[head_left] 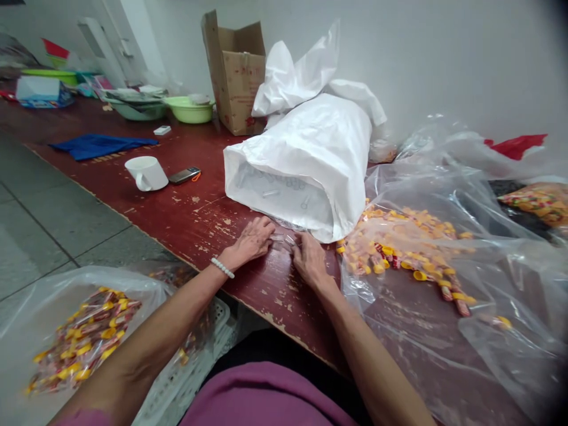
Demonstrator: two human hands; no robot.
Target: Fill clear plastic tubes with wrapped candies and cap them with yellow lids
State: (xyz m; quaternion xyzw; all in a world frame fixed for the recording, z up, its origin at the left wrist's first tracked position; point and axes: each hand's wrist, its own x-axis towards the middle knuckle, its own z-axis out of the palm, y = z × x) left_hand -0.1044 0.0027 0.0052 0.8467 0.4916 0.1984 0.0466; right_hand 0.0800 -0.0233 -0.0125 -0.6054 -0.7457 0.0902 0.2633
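Both hands rest on the worn red table [204, 231], just in front of the open mouth of a white sack [310, 142]. Small clear tubes [280, 238] lie between them. My left hand [255, 238], with a beaded bracelet on its wrist, has its fingertips at the left end of a tube, fingers pressed together. My right hand [309, 255] has its fingers bent against a tube on the other side. More clear tubes show inside the sack. To the right, yellow caps [399, 228] and red-filled tubes [452, 293] lie in and under clear plastic.
A white mug [146, 173], a phone [185, 175] and a blue cloth [100, 145] lie to the left. Behind stand a cardboard box [242, 89] and a green basin [190, 110]. A bag of capped tubes [84, 337] sits below the table's left edge.
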